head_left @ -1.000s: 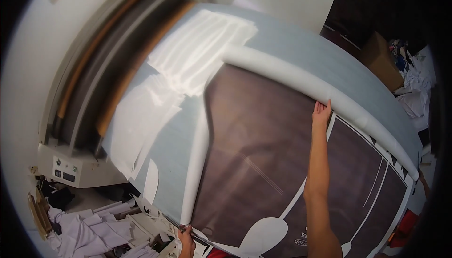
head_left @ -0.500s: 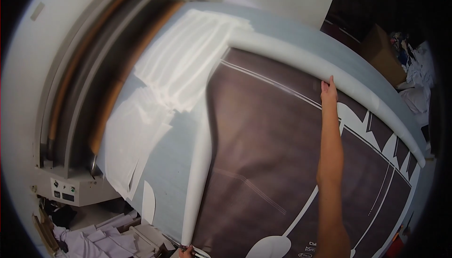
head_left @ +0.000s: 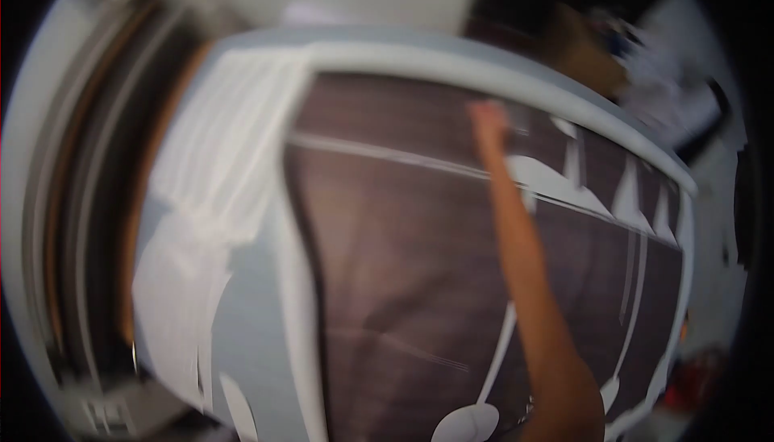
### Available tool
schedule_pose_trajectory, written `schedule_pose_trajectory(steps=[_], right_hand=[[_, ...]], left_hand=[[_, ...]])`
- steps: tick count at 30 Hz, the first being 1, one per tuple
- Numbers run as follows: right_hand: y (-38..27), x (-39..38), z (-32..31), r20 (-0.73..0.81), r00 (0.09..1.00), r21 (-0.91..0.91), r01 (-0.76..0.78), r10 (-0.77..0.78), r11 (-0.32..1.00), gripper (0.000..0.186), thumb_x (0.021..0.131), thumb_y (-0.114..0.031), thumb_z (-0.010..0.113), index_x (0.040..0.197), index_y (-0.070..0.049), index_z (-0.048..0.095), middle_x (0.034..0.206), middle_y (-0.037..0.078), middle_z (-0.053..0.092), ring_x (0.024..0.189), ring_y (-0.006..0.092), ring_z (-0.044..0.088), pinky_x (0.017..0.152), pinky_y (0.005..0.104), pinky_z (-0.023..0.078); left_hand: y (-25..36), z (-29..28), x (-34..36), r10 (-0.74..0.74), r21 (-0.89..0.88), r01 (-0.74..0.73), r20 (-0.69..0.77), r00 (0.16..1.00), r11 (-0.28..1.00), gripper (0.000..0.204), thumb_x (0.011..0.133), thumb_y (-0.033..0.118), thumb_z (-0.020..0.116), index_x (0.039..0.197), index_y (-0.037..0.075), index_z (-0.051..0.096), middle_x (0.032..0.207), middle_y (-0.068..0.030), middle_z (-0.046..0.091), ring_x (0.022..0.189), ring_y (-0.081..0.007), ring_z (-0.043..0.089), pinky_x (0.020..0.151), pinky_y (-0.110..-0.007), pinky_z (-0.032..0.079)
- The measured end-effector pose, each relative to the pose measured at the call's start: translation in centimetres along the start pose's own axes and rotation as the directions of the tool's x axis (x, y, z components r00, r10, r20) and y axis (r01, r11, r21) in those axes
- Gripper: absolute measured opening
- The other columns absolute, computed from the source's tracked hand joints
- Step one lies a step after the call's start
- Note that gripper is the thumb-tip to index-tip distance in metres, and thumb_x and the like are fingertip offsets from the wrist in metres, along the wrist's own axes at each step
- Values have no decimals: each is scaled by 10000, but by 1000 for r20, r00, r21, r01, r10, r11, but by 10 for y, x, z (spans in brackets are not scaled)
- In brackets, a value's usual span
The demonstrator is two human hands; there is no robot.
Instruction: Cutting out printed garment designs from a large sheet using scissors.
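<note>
A large dark brown sheet (head_left: pixel 403 240) with white stripes and pointed white shapes covers much of the surface in front of me. White margins (head_left: pixel 419 63) run along its far and left sides. My right arm stretches over the sheet from the lower edge. My right hand (head_left: pixel 489 124) is near the far margin, over the brown part. Motion smears its fingers, so I cannot tell whether it grips the sheet or only rests on it. My left hand is out of view.
White sheets (head_left: pixel 181 281) lie on the pale blue table (head_left: pixel 250 337) at left. Beyond them stands a machine with long dark and orange rollers (head_left: pixel 105 168). At far right are a cardboard box (head_left: pixel 576 51) and heaped white material (head_left: pixel 665 79). Something red (head_left: pixel 693 381) lies at lower right.
My view has swung, so the scene sits further left. My right hand, earlier with fingers stretched at the far margin, is now blurred and over the brown part. My left hand has left the view.
</note>
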State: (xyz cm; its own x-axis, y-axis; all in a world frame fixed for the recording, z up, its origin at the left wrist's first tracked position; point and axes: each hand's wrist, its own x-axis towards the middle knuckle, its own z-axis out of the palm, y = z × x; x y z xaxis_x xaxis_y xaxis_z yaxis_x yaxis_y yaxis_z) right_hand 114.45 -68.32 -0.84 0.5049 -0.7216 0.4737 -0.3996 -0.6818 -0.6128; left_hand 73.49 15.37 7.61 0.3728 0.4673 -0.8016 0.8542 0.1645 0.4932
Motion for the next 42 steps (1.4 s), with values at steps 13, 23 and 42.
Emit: schedule_pose_trajectory(steps=[13,23,42], right_hand=[[-179,-435,-335,358,931,294,-180,67,939,236,886,-127,736,1108,-50,706,1257,109,659,1149,268,635,975,370,512],[-196,-672,-601,515,767,60,-479,384,876,225,867,-96,704,1068,-1,668,1004,164,691,936,334,682,833,384,535],[-433,-897,-727,652,744,515,-295,-144,805,315,810,-96,730,1096,20,668,1040,185,646,919,335,656,810,355,531]], left_hand=[[-97,-135,123,201,516,-369,353,914,773,233,935,260,637,977,30,634,791,-31,612,675,-191,548,611,-324,472],[-94,-104,103,282,-209,-274,9,959,939,152,849,97,652,976,18,626,866,-50,600,728,-180,586,622,-341,493],[-159,-273,-233,455,-326,-320,686,568,890,370,1053,417,501,991,58,564,815,-73,632,656,-135,573,601,-281,478]])
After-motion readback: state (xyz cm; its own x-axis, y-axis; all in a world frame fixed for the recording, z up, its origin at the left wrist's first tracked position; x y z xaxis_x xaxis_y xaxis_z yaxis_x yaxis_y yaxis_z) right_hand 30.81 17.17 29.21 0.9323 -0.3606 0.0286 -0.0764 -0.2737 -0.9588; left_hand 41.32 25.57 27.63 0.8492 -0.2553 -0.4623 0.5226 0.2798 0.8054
